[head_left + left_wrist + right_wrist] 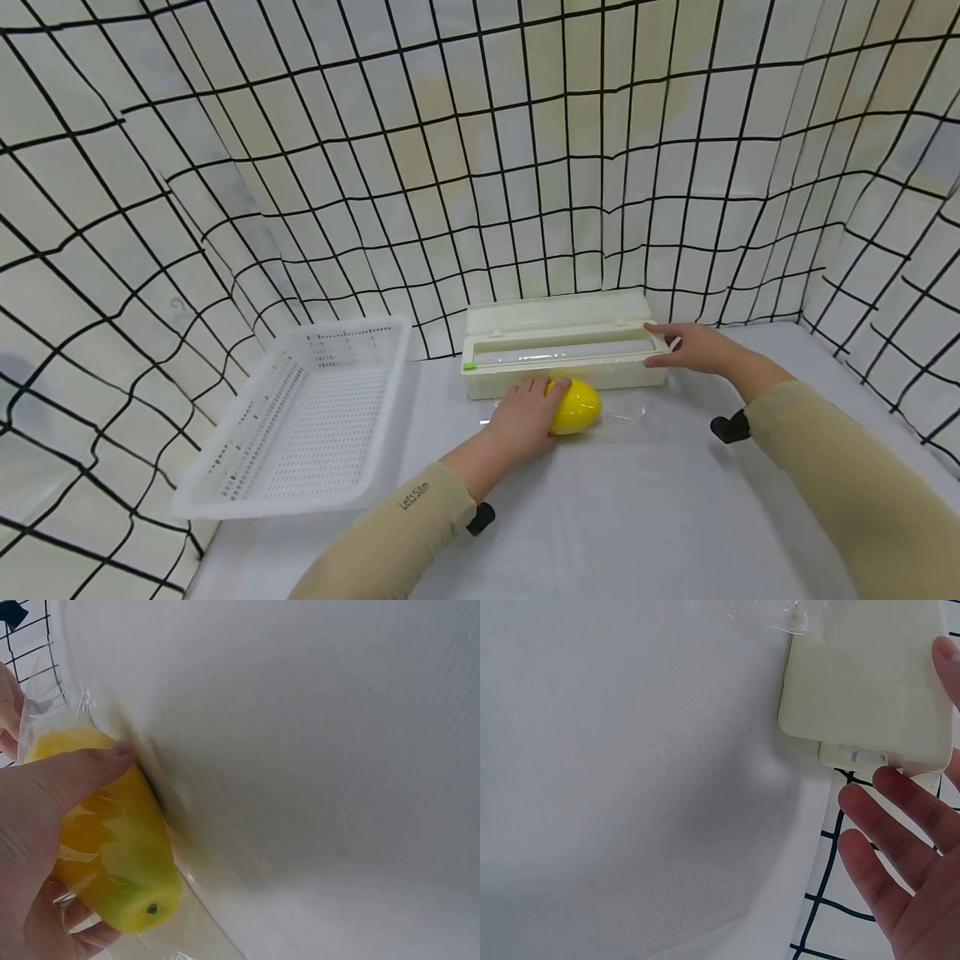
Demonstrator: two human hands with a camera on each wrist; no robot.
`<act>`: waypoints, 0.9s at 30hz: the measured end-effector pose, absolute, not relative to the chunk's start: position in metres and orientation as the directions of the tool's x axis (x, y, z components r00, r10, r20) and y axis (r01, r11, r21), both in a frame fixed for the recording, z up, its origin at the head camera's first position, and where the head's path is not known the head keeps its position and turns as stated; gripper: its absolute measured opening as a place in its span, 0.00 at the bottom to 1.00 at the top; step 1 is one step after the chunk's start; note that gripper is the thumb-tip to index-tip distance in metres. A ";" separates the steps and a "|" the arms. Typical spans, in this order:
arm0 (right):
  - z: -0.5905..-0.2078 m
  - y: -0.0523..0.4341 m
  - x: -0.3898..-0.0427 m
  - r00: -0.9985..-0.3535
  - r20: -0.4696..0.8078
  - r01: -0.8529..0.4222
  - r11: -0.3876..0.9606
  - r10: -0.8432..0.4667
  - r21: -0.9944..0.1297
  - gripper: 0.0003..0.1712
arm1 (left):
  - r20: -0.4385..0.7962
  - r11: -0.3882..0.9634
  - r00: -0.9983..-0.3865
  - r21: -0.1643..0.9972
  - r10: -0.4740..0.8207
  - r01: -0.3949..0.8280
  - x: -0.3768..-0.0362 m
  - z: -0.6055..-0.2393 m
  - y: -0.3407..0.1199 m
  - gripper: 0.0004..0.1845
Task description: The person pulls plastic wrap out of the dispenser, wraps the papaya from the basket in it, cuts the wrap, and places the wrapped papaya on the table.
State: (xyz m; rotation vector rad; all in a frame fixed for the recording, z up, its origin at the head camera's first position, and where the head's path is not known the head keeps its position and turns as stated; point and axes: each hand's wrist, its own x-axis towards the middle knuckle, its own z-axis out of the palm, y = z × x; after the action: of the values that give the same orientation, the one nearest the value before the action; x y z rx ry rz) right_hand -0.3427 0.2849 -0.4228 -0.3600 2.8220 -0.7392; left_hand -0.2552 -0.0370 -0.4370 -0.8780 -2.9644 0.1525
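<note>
A yellow fruit [576, 407], oval with a greenish end in the left wrist view, lies on clear plastic film in front of a cream cling film dispenser [566, 382]. My left hand [523, 417] grips the fruit, thumb over one side and fingers round the other. The dispenser's lid [555, 312] stands raised at the back, showing the film roll [562, 352] inside. A green piece [470, 367] sits at its left end. My right hand [693, 347] holds the dispenser's right end between thumb and forefinger; its other fingers [889, 832] are spread loosely.
A white perforated basket [296, 504] stands on the left of the white-covered table [637, 525]. Black grid netting [517, 150] over pale sheeting encloses the back and both sides. Transparent film [637, 421] stretches forward from the dispenser across the tabletop.
</note>
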 end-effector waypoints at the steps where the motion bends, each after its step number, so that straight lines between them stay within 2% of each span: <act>1: -0.423 0.285 -0.343 -0.950 -0.131 -0.182 0.847 -0.282 -0.500 0.59 | 0.020 0.834 -0.838 -0.107 0.546 0.541 -0.255 -0.438 -0.037 0.45; 6: -0.422 0.284 -0.343 -0.951 -0.134 -0.177 0.848 -0.278 -0.500 0.58 | 0.034 0.836 -0.838 -0.095 0.545 0.540 -0.259 -0.441 -0.037 0.45; 22: -0.418 0.297 -0.341 -0.892 -0.236 -0.176 0.777 -0.386 -0.605 0.51 | 0.011 0.753 -0.759 0.124 0.650 0.646 -0.271 -0.424 -0.060 0.49; 27: -0.421 0.296 -0.342 -0.911 -0.211 -0.170 0.789 -0.354 -0.590 0.54 | 0.032 0.724 -0.740 0.180 0.672 0.665 -0.270 -0.412 -0.066 0.47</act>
State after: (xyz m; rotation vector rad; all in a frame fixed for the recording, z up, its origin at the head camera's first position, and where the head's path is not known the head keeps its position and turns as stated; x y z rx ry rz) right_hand -0.3423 0.2958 -0.4207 -0.4022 2.6687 -0.8381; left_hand -0.2696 -0.0657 -0.4123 -1.1442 -2.9497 -0.2867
